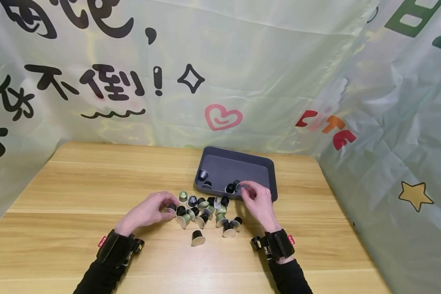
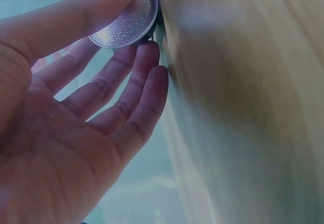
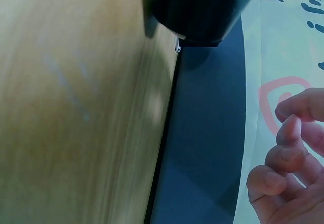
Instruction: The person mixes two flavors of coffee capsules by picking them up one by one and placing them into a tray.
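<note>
At the left end of a group of capsules, my left hand [image 1: 152, 210] pinches a dark coffee capsule [image 1: 172, 209]. In the left wrist view its silver lid [image 2: 129, 24] faces the thumb, which overlaps it. My right hand [image 1: 258, 200] is over the near right part of the grey tray [image 1: 239, 165], fingertips beside a dark capsule [image 1: 237, 185] inside. The right wrist view shows those fingers [image 3: 288, 155] loosely curled, with nothing visible between them. Another black capsule [image 1: 229, 188] lies in the tray by its near wall.
Several green, black and dark capsules crowd the wooden table [image 1: 95, 179] in front of the tray. One black capsule [image 1: 197, 238] stands apart, nearer me. Two more, a grey capsule [image 1: 203, 174] and a black capsule [image 1: 207, 185], lie at the tray's left. A printed curtain [image 1: 272, 81] hangs behind.
</note>
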### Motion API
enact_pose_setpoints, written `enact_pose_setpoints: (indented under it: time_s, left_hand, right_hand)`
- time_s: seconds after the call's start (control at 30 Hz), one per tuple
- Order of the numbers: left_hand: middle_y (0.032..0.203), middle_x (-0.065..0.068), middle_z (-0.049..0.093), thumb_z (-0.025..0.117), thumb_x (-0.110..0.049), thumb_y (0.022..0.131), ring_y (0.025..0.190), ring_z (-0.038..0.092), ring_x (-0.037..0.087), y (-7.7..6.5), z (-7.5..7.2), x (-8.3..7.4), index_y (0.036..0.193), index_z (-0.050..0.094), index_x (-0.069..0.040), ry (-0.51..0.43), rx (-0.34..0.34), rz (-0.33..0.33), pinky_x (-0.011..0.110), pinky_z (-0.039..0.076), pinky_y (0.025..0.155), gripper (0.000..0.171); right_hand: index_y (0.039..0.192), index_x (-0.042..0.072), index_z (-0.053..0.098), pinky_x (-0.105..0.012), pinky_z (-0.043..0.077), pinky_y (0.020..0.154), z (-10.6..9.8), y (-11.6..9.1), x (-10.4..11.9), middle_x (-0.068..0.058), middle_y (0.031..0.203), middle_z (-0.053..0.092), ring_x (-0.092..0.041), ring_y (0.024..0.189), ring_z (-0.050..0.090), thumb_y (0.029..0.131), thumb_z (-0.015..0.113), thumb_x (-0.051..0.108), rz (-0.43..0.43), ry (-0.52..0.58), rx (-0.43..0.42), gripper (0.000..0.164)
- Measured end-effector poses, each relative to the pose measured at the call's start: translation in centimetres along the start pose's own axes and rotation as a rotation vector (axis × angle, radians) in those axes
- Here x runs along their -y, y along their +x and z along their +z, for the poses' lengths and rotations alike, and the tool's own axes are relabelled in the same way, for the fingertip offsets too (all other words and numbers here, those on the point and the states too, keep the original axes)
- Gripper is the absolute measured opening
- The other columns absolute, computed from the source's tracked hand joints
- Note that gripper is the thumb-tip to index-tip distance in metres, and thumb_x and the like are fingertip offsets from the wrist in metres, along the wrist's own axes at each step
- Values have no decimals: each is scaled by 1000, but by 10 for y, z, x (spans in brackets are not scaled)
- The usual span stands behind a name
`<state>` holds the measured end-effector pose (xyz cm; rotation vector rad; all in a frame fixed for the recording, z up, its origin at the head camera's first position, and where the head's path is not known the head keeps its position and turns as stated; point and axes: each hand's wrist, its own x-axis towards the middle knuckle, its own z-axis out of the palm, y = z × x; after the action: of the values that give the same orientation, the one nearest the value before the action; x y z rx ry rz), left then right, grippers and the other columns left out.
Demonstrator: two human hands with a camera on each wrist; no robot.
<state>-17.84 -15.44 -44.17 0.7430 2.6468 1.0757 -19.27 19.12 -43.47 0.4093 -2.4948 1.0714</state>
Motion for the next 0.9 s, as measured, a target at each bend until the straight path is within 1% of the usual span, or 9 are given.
enact_pose_setpoints:
  time_s: [0.33, 0.47, 0.57, 0.73, 0.8, 0.9]
  left_hand:
    - [100, 3, 68, 77, -6, 82, 88, 59, 11, -1, 0, -2, 113, 67, -4, -27, 28, -5, 22, 53, 79, 33]
    - [101, 3, 67, 77, -7, 82, 88, 58, 10, -2, -1, -2, 114, 68, -4, -20, 30, -13, 21, 53, 78, 34]
    - [100, 4, 67, 77, -8, 82, 87, 58, 10, -2, -1, -3, 115, 68, -3, -16, 31, -3, 21, 53, 76, 34]
    - [101, 4, 67, 77, -8, 83, 87, 57, 10, -2, 0, -5, 116, 68, -3, -14, 31, -5, 22, 53, 76, 34]
    - [103, 5, 67, 76, -9, 84, 89, 59, 12, -2, 0, -5, 116, 68, -3, -3, 27, -8, 26, 55, 79, 34]
    - [107, 6, 68, 75, -11, 86, 96, 61, 16, -3, -1, -6, 117, 68, -4, 20, 16, -20, 37, 57, 88, 33]
  right_hand:
    - [103, 1, 75, -15, 32, 51, 0, 0, 0, 1, 64, 57, 0, 53, 41, 87, 67, 0, -12, -3, -14, 17]
    - [103, 1, 75, -15, 33, 51, -1, 0, 1, 0, 64, 58, 0, 53, 41, 88, 66, -1, -12, -3, -13, 18]
    - [103, 1, 75, -15, 33, 51, -1, 0, 1, 0, 64, 58, -1, 53, 41, 88, 66, -1, -12, 0, -13, 18]
    - [102, 1, 75, -15, 32, 51, -1, 0, 1, 1, 63, 57, -1, 53, 41, 88, 66, -1, -15, 1, -15, 17]
    - [102, 1, 75, -15, 32, 51, -1, 0, 1, 1, 63, 57, -1, 53, 41, 88, 66, -1, -14, -2, -15, 17]
    - [102, 1, 75, -15, 32, 51, 0, 0, 0, 1, 63, 56, -1, 54, 41, 88, 66, -1, -12, -4, -15, 17]
